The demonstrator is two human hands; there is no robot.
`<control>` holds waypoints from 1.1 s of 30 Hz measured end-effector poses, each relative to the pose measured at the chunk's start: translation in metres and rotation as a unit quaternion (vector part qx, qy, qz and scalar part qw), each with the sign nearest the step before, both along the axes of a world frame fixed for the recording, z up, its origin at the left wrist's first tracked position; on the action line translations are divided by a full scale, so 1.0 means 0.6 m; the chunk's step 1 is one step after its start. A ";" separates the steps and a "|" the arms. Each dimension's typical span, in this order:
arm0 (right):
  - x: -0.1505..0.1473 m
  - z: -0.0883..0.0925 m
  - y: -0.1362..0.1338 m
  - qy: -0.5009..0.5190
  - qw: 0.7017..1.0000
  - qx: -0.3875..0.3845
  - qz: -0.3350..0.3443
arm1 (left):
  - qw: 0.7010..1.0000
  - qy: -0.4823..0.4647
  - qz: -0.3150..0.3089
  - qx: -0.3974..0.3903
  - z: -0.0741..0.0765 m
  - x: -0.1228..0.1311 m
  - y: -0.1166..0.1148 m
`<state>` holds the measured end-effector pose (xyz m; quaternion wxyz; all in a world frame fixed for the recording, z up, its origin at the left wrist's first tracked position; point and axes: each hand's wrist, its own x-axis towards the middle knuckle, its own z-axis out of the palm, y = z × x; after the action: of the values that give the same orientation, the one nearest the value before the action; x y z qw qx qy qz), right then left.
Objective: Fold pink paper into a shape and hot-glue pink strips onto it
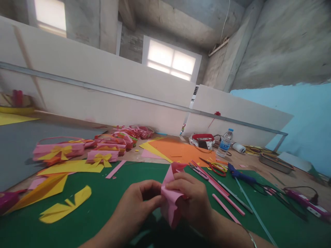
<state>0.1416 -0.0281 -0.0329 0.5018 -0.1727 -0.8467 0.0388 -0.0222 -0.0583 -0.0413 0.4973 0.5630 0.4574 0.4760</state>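
Note:
Between my two hands is a folded piece of pink paper, held upright above the green cutting mat. My left hand pinches its left edge between thumb and fingers. On the other side, my right hand grips the paper, with fingers laid over its front and the thumb side partly hidden. Pink paper strips lie just right of my right hand, beside a utility knife and a long metal-coloured rod. A yellow cut-paper bow piece rests on the mat to the left.
Finished-looking pink paper bags with yellow bows are piled at the back left. Orange paper lies behind the mat. Scissors, a blue glue gun, a water bottle and a purple power strip occupy the right.

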 end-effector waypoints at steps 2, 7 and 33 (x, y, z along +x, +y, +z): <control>-0.001 0.001 0.000 -0.012 1.000 -0.022 0.001 | 0.999 0.032 0.029 0.017 0.004 -0.001 -0.002; 0.005 0.007 0.007 -0.032 0.998 -0.049 0.017 | 0.994 0.065 0.073 0.041 0.008 -0.006 -0.004; 0.004 0.015 -0.010 0.020 0.982 -0.187 -0.010 | 0.963 0.194 0.093 0.162 0.010 -0.004 -0.017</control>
<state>0.1437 -0.0343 -0.0240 0.4778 -0.2713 -0.8125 0.1946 -0.0247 -0.0683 -0.0355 0.2543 0.6726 0.5125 0.4694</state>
